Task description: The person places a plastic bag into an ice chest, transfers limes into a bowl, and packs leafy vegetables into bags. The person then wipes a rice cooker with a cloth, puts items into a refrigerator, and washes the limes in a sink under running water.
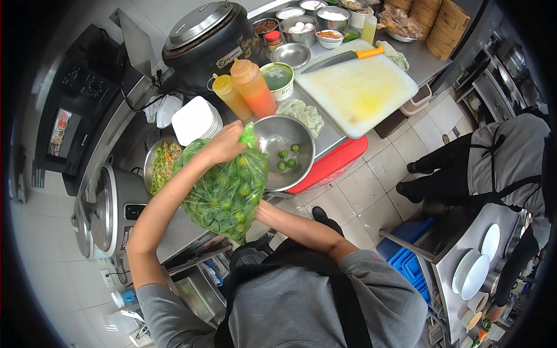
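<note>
My left hand (228, 142) is closed around the gathered neck of a green plastic bag (223, 188). Through its thin film show many small round green citrus fruits, like limes. My right forearm (301, 223) reaches behind the bag's lower right side, where the hand and its fingers are hidden. Right beside the bag, a steel mixing bowl (299, 168) holds several loose green limes (282, 153). On the other side, a bowl of shredded vegetables (164, 162) is partly covered by the bag and my arm.
A knife (331, 61) with an orange handle lies on the white cutting board (371, 107). Squeeze bottles (253, 87), stacked white plates (197, 120) and a big cooker (212, 43) stand behind. At right, another person (505, 151) stands near a steel table (447, 272).
</note>
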A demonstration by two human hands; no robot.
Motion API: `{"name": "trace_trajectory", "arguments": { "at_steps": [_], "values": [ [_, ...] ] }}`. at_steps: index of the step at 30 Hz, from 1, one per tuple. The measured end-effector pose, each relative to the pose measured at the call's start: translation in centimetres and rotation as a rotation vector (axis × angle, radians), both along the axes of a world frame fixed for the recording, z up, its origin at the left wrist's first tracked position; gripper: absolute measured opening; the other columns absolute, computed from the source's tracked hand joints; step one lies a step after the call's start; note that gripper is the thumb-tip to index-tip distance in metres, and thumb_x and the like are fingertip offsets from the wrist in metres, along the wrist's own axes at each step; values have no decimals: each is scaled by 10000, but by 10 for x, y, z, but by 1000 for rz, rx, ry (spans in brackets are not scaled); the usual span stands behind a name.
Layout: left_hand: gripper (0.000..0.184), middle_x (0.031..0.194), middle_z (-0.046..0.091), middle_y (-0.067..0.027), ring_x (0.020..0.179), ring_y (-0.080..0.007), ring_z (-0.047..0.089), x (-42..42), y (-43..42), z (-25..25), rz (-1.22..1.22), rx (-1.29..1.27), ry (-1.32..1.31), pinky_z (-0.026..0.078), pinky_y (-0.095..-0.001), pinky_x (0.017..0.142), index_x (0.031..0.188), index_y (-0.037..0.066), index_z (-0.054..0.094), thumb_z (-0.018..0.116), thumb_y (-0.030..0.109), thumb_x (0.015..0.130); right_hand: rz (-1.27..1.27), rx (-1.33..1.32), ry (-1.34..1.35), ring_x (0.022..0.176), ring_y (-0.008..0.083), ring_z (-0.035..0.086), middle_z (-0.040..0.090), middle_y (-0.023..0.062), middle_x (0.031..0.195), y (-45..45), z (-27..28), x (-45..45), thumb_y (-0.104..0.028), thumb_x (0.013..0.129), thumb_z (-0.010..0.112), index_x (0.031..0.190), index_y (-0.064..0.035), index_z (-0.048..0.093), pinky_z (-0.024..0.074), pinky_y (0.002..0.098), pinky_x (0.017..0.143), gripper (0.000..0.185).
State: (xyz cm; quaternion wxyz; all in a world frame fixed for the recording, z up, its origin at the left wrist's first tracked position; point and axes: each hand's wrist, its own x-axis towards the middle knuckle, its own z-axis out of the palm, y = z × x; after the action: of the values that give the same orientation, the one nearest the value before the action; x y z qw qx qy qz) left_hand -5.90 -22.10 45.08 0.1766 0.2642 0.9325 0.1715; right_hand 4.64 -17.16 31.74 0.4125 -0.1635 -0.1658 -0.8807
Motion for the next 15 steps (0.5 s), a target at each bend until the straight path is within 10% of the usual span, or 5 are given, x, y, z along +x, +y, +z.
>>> {"name": "trace_trajectory", "arguments": {
  "at_steps": [8,15],
  "values": [
    [397,603,419,-29,638,-122,413,-1,11,40,245,254,-181,361,-300,611,637,32,495,416,320,899,-8,36,-10,887,151,557,547,76,1073,-1,-4,2,-231,897,430,1129,-26,483,497,299,762,315],
    [422,701,421,-51,680,-160,429,7,9,25,127,245,-191,358,-290,660,678,46,507,387,382,902,-7,41,-12,881,152,559,549,77,1072,-6,-5,5,-228,897,430,1129,-24,484,498,299,760,314]
  ]
}}
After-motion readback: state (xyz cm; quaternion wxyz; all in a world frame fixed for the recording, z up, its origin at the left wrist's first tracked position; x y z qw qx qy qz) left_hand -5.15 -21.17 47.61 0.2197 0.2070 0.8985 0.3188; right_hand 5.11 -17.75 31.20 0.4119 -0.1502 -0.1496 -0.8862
